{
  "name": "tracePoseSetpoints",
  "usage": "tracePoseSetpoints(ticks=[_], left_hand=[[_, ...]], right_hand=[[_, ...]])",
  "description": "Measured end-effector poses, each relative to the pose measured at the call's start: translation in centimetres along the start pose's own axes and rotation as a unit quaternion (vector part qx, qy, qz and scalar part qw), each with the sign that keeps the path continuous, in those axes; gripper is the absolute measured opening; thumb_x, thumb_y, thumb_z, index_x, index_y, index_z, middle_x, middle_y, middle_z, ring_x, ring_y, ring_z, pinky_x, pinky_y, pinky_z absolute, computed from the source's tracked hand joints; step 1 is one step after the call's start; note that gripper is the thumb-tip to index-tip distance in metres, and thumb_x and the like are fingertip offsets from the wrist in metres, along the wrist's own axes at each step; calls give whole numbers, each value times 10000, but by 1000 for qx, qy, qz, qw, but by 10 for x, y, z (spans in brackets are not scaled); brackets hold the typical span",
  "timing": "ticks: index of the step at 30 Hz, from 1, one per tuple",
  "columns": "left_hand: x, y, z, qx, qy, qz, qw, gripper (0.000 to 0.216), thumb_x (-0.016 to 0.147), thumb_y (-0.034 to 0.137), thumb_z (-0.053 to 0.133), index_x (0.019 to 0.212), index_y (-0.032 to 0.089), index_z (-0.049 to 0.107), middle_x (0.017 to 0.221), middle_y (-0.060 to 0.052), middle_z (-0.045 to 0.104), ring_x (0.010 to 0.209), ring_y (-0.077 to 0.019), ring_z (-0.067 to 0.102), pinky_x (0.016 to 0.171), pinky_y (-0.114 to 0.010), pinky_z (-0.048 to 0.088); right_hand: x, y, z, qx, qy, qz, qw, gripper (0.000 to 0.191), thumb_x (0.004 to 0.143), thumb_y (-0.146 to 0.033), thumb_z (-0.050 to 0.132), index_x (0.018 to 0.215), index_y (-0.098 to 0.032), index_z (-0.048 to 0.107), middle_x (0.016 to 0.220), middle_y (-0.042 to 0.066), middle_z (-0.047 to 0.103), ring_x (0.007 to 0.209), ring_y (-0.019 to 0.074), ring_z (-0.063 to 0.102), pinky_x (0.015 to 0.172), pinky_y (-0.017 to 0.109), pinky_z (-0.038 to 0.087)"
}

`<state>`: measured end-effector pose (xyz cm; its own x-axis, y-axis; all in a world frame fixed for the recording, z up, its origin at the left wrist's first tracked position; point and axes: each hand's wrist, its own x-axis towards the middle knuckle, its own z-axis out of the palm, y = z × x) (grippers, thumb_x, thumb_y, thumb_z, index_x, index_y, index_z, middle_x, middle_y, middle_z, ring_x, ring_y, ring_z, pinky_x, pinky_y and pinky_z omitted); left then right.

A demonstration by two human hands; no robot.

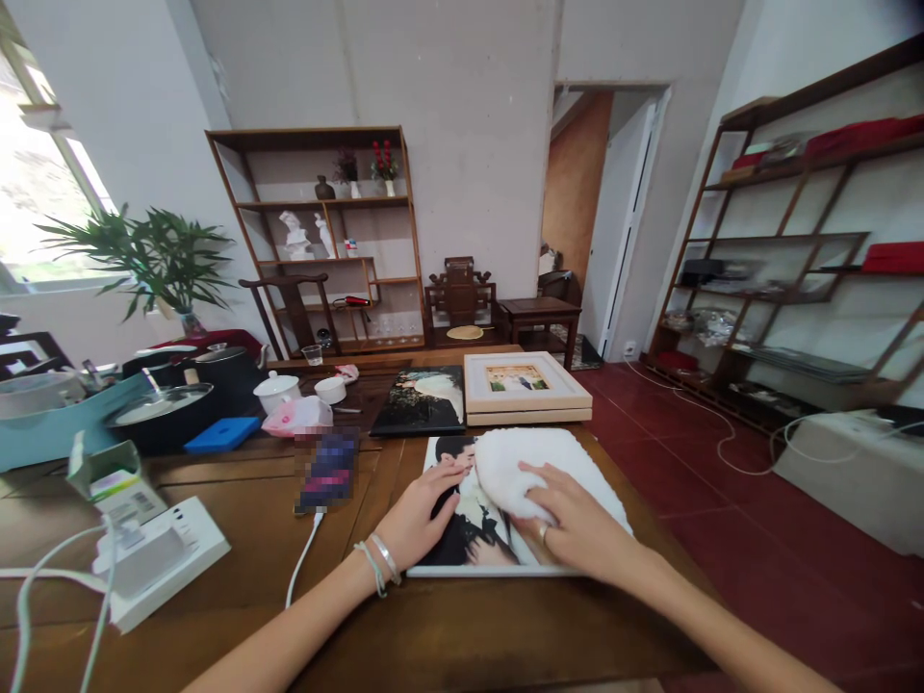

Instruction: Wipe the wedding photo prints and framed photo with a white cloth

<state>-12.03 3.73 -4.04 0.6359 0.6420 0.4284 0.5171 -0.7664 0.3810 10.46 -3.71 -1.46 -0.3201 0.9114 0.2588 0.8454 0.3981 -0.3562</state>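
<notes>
A large photo print with a thin white edge lies flat on the wooden table in front of me. My left hand rests palm down on its left side, fingers stretched out over the pictured figure. Over the print's right part sits a white fluffy cloth, bunched toward the middle. My right hand, with a ring on one finger, grips the near side of that bunched cloth. The fingers curve over it, and the cloth hides much of the photo beneath.
Behind the print lie a dark photo panel and stacked light-wood picture frames. To the left are a charging phone, a pink tissue pack, a white lidded cup, a blue box and a white power strip with cables.
</notes>
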Motion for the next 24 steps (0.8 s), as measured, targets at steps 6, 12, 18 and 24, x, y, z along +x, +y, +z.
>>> tracePoseSetpoints(ticks=[6,12,18,24], left_hand=[[0,0,-1,-20,0,13,1000,315,846,182,435,1136,222,550,1206,-45,564,1163,-187,468,1009,-392,354],[1,0,-1,-25,1,17,1000,306,844,175,439,1123,214,558,1205,-53,564,1163,-191,468,1014,-398,348],[0,-1,0,-21,13,12,1000,297,845,188,441,1115,201,564,1223,-59,551,1186,-194,447,1019,-402,340],[-2,0,0,-11,12,5,1000,301,850,195,437,1128,200,551,1226,-58,549,1197,-192,434,1015,-402,345]], right_hand=[[-40,-48,-3,17,-69,-47,996,272,660,-117,506,873,-205,651,1268,74,487,1245,265,310,1024,455,214],[-30,-38,-4,5,-38,-48,998,198,743,-189,499,868,-220,650,1193,91,547,1183,253,392,937,407,317],[14,4,0,-29,5,-60,998,202,810,-257,478,913,-187,637,1159,120,560,1152,238,416,922,390,316],[39,23,1,-12,20,-62,998,207,828,-307,476,887,-199,643,1148,81,569,1075,223,475,904,368,338]])
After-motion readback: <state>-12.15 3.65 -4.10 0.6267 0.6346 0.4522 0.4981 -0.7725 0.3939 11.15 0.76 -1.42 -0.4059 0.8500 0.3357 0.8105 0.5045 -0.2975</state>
